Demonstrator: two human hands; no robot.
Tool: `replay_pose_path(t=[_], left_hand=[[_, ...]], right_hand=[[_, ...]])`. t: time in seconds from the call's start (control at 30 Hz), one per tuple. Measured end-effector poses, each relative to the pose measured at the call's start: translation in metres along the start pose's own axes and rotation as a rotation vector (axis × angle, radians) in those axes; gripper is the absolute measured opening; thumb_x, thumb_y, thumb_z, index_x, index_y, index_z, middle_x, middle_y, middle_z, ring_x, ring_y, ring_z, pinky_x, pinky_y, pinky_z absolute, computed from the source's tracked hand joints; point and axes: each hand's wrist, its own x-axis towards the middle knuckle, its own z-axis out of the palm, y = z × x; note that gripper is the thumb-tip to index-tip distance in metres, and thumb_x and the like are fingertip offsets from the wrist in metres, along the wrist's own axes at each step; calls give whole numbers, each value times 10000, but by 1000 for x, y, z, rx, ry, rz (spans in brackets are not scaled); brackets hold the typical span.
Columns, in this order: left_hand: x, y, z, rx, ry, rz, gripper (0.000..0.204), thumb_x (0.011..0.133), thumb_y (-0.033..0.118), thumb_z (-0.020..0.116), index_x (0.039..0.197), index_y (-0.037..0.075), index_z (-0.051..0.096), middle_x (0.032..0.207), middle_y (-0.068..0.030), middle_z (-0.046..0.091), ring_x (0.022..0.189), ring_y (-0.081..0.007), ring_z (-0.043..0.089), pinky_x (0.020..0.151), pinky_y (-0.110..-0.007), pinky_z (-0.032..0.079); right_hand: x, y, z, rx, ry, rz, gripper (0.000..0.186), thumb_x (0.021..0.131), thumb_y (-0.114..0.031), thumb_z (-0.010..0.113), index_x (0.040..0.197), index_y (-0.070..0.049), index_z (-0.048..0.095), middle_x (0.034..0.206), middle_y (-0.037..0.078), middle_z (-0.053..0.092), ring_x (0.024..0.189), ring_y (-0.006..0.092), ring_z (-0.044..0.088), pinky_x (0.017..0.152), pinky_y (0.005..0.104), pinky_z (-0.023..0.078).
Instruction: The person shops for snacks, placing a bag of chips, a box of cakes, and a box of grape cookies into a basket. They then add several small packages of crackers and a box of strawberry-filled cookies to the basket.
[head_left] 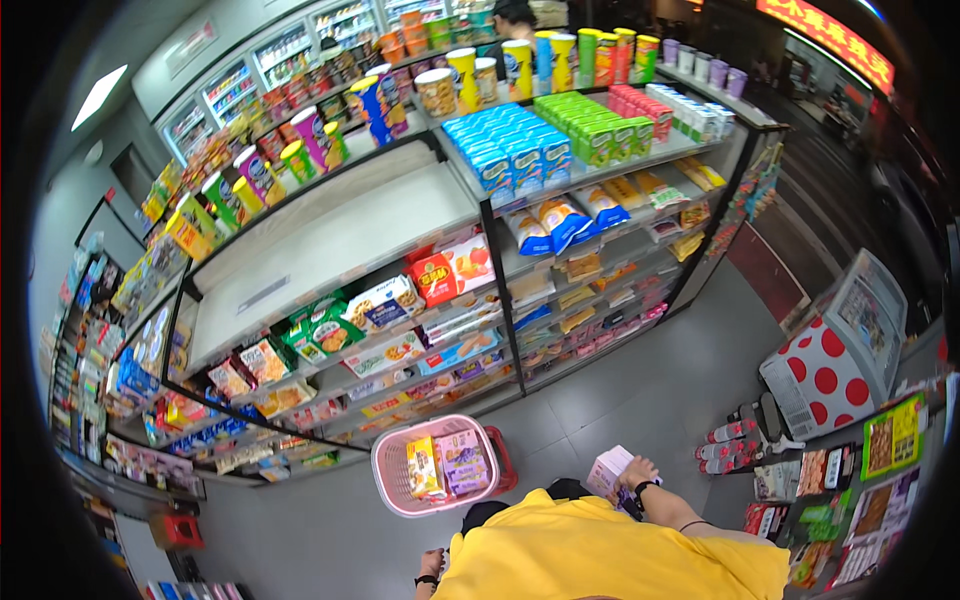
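Note:
My right hand [637,473] is closed around pale purple-and-white packages [608,468], held low in front of my right side. My left hand [432,562] is at the lower edge, beside my yellow shirt. Its fingers look curled, and whatever they may hold is hidden. In front of me on the grey floor stands a pink plastic basket [383,487]. Inside it lie a yellow packet [425,468] and purple packages [462,463]. Neither hand touches the basket.
A red plastic object [503,455] stands against the basket's right side. Ahead is a shelf unit [330,225] with boxed snacks and blue drink cartons [505,150]. To the right are a red-dotted freezer [825,375], several bottles [725,450] and a rack of packaged snacks [890,440].

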Motion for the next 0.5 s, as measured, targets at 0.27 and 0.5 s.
replay_pose_path(t=[0.27,0.5], left_hand=[[110,41,-69,55,-49,209,305,823,274,639,996,29,580,828,-44,608,699,-158,581,587,-323,467],[148,28,-106,163,36,391,393,792,348,656,958,-7,661,828,-141,677,797,-249,645,734,-355,497]], right_hand=[[-74,-5,57,250,-48,239,1103,404,-391,893,1305,-81,338,1321,140,426,1279,298,361,1030,449,285],[-117,-41,96,298,4,234,1138,375,-413,905,1304,-87,334,1311,147,436,1268,300,374,1028,454,288]])
